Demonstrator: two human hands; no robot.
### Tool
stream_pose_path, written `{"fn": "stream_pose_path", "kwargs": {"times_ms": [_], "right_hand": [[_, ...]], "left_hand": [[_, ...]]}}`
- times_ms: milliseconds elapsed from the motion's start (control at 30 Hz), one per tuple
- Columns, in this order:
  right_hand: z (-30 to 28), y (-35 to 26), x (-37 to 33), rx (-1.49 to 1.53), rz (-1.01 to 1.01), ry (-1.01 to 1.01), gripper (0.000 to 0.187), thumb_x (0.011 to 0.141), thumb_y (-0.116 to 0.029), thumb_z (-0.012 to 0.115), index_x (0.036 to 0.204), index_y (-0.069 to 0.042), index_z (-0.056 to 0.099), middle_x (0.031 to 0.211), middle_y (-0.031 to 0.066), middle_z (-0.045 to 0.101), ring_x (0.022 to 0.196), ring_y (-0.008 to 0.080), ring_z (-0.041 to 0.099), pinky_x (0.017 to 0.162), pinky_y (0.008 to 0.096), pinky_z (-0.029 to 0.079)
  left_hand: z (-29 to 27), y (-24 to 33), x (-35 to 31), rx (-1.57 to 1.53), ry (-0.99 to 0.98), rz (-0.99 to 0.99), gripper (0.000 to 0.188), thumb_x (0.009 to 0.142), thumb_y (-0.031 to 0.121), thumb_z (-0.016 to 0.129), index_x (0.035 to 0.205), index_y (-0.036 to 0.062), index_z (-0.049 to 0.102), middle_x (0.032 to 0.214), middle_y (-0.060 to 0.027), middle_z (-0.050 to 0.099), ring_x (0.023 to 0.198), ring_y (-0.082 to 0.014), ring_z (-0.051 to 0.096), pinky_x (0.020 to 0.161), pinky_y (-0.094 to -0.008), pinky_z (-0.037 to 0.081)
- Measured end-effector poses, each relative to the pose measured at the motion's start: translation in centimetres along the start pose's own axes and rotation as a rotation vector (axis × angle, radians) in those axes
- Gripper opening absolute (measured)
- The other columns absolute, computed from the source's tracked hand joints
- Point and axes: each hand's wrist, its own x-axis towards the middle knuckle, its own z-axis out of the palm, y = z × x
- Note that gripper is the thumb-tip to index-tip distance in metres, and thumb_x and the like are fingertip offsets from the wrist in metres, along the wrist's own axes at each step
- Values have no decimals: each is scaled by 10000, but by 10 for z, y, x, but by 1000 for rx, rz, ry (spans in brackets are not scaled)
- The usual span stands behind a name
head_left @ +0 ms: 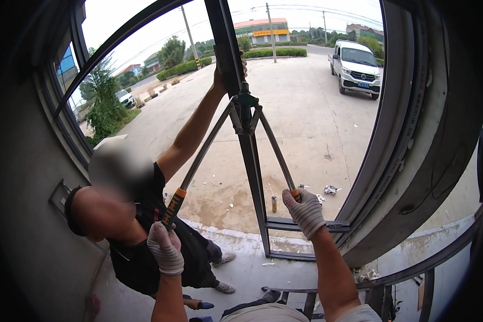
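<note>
A long-handled hand riveter (246, 104) stands with its head up against the dark vertical frame post (254, 177). Its two metal arms spread apart downward, ending in green and orange grips. My left hand (165, 248), in a striped knit glove, is closed around the lower end of the left grip (174, 208). My right hand (305, 213), gloved likewise, wraps the right handle, hiding most of its grip. Whether the riveter's nose sits in a hole cannot be made out. A co-worker's raised hand (220, 80) holds the post beside the riveter's head.
The co-worker (145, 214), in dark clothes, stands close at my left. A ladder-like metal frame (310, 301) is below me. A low crossbar (284, 224) joins the post to the right jamb (397, 161). Outside are a can (274, 204), scraps (331, 190) and a white van (357, 67).
</note>
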Motion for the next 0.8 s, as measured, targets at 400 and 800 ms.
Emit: {"fn": "stream_pose_path", "kwargs": {"times_ms": [400, 800], "right_hand": [[-1, -52, 40, -103, -19, -13, 464, 954, -460, 712, 901, -1, 676, 696, 1, 563, 660, 105, 478, 610, 307, 449], [-2, -60, 65, -179, -53, -39, 505, 944, -497, 692, 907, 7, 689, 683, 20, 569, 654, 126, 501, 618, 323, 457]], "left_hand": [[6, 5, 74, -188, 67, 19, 515, 1017, 519, 605, 820, 45, 649, 515, 93, 272, 388, -11, 194, 365, -216, 151], [-25, -42, 128, -361, -46, 69, 458, 1022, 416, 626, 1070, -38, 666, 547, 76, 272, 353, -57, 213, 324, -241, 206]]}}
